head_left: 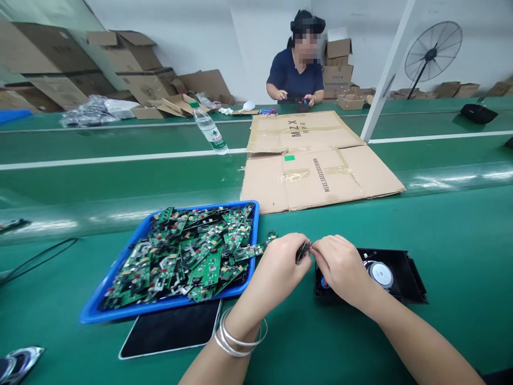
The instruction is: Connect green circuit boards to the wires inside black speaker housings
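In the head view, my left hand is closed around a small dark circuit board, whose edge shows between thumb and fingers. The fingertips of my right hand meet that edge in a pinch; what they grip is too small to make out. Beneath and beside my right hand lies an open black plastic housing holding a round silver speaker with thin wires. Left of my hands, a blue tray is heaped with green circuit boards, some reaching over its rim toward my left wrist.
A dark tablet lies partly under the tray. Flattened cardboard spans the bench ahead, with a water bottle left of it. A slanted white post rises at right. Across the bench sits another person, hands at a dark object.
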Demonstrator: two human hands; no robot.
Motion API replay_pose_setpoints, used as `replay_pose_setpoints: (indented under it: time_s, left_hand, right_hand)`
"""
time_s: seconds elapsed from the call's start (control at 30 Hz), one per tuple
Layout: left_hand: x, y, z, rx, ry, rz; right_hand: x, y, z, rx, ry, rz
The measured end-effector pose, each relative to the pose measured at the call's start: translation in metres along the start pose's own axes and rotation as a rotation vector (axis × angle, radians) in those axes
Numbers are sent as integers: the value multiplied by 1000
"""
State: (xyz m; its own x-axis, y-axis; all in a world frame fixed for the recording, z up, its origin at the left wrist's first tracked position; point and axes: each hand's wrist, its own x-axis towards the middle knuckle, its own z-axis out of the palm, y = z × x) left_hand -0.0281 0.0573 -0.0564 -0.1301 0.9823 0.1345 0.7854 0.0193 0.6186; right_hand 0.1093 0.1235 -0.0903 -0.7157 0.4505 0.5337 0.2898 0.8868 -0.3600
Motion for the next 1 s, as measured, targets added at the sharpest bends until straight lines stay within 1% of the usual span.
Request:
replay_pose_setpoints:
  time_s: [0.1, 0.17, 0.23, 0.3, 0.37, 0.4, 0.47, 0.53, 0.6, 0.63, 0.67, 0.73, 0.77, 0.8, 0.83, 0.87, 0.93, 1.0]
  left_hand:
    - [1, -1, -1, -104, 17, 13]
    - [2, -2, -3, -181, 21, 74]
    - [3, -4, -6, -218, 21, 158]
    - [2, -4, -11, -174, 28, 186]
    - [-3, -4, -20, -62, 27, 136]
    - [-5, -4, -25, -14, 0, 99]
    - [-11, -4, -35, 1, -123, 41]
    - [-14, -3, -40, -119, -300, -1]
    - [-15, 1, -37, -293, -470, -47]
    - [-15, 5, -31, -385, -563, -70]
    - [-15, 10, -24, -474, -667, -96]
    - [-14, 21, -4, -642, -873, -158]
    - [-13, 26, 7, -717, -940, -193]
    - [-13, 31, 19, -776, -961, -228]
    - [-14, 36, 29, -816, -929, -251]
    - [-14, 39, 39, -836, -854, -261]
    - [-15, 42, 53, -818, -630, -248]
    - [-15, 41, 60, -744, -417, -209]
  right_hand:
    - [1, 2, -4, 144, 34, 50]
    - [3, 2, -10, 253, 26, 96]
    - [5, 3, -19, 325, -23, 124]
    - [5, 5, -30, 343, -79, 130]
    - [0, 11, -45, 313, -82, 160]
    - [-6, 15, -53, 284, -72, 201]
    - [-23, 27, -68, 212, -87, 316]
    - [-44, 37, -79, 157, -197, 424]
    - [-65, 44, -83, 131, -310, 514]
    - [-73, 46, -82, 126, -327, 557]
    - [-79, 47, -79, 127, -313, 599]
    - [-84, 47, -70, 156, -231, 660]
    - [-85, 47, -65, 189, -185, 668]
    - [-84, 47, -60, 231, -141, 663]
    - [-83, 47, -56, 276, -98, 649]
    - [-82, 48, -52, 320, -54, 638]
    - [-82, 49, -45, 414, 34, 652]
    - [-84, 51, -40, 542, 88, 714]
